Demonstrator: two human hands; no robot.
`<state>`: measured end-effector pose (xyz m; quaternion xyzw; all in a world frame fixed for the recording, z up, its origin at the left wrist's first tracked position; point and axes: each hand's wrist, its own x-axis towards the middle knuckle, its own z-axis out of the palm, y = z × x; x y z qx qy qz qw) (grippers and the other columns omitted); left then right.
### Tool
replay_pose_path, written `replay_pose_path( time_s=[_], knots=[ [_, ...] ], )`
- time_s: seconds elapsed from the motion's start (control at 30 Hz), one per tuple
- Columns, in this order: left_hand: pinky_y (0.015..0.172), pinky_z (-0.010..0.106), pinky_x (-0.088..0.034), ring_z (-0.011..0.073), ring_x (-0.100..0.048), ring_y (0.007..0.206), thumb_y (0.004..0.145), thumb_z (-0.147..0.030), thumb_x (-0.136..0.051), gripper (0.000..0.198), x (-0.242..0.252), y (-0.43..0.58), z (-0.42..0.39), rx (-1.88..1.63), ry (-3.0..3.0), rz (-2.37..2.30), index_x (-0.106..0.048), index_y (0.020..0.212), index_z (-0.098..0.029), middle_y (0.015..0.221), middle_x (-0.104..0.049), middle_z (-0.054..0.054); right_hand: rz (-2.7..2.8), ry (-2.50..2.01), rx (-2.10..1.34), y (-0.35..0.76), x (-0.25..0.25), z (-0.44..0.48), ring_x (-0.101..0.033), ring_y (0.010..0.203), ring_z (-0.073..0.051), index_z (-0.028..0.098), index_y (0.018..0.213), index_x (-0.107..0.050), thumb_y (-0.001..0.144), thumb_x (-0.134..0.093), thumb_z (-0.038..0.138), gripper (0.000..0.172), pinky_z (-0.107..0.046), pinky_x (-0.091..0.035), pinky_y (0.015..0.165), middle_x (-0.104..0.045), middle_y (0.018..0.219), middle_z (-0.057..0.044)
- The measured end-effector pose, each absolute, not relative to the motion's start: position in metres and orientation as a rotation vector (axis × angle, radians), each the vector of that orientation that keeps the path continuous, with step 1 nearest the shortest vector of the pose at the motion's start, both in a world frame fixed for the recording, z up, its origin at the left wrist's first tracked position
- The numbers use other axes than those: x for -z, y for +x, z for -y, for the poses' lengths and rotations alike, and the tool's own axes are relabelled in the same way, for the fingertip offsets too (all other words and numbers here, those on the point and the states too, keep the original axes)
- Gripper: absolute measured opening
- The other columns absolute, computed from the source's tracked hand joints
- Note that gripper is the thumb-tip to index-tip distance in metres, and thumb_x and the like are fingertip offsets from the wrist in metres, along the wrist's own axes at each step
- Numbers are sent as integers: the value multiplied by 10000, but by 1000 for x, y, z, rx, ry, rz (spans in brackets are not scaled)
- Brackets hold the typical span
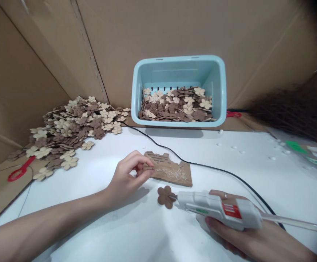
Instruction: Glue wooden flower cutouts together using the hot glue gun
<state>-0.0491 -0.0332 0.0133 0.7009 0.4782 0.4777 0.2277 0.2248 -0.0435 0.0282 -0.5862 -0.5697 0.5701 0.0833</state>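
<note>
My right hand [234, 225] is wrapped round a white hot glue gun [210, 205] with a clear glue stick [297, 221] in its back end. The gun's metal nozzle is over the middle of a brown flower cutout [165, 196] lying on the white table. Thumb and forefinger of my left hand [133, 173] come together in a pinch over the left part of a torn cardboard piece [171, 174]. Whatever is between those fingertips, if anything, is too small to make out. Whitish glue bits cover part of the cardboard.
A light blue basket [178, 123] at the back holds many brown and cream flowers. To its left rises a heap of flower cutouts [76, 122]. A black cable [202, 165] crosses the table [100, 233]. Small white beads [234, 147] and a plastic bag [311, 160] lie right.
</note>
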Motion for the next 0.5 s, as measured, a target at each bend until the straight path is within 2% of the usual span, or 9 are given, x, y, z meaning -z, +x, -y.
replay_pose_path(
  time_s=[0.1, 0.23, 0.33, 0.5],
  knots=[
    [539, 209, -411, 85, -451, 583, 819, -154, -610, 66, -15, -49, 34, -1305, 1956, -1331, -623, 867, -197, 787, -537, 3, 1707, -1705, -1713, 223, -30, 42, -431, 420, -126, 254, 939, -592, 647, -683, 498, 392, -230, -359, 381, -498, 457, 48],
    [549, 232, -446, 121, -541, 656, 839, -184, -590, 60, -17, -46, 37, -1278, 1993, -1299, -638, 875, -183, 834, -598, 46, 1681, -1703, -1718, 220, -31, 42, -435, 423, -135, 265, 901, -592, 632, -686, 481, 357, -237, -350, 376, -506, 465, 43],
    [538, 245, -451, 130, -563, 640, 847, -175, -581, 85, -18, -41, 42, -1216, 2070, -1264, -662, 871, -181, 808, -649, 57, 1702, -1670, -1709, 218, -34, 41, -416, 403, -130, 269, 840, -585, 621, -690, 450, 303, -243, -319, 364, -484, 448, 49],
    [556, 244, -487, 131, -605, 647, 856, -150, -565, 149, -15, -35, 48, -1138, 2121, -1252, -669, 955, -186, 835, -695, 61, 1750, -1654, -1693, 217, -40, 42, -413, 405, -117, 248, 725, -535, 629, -676, 441, 257, -240, -331, 380, -483, 468, 42]
  ],
)
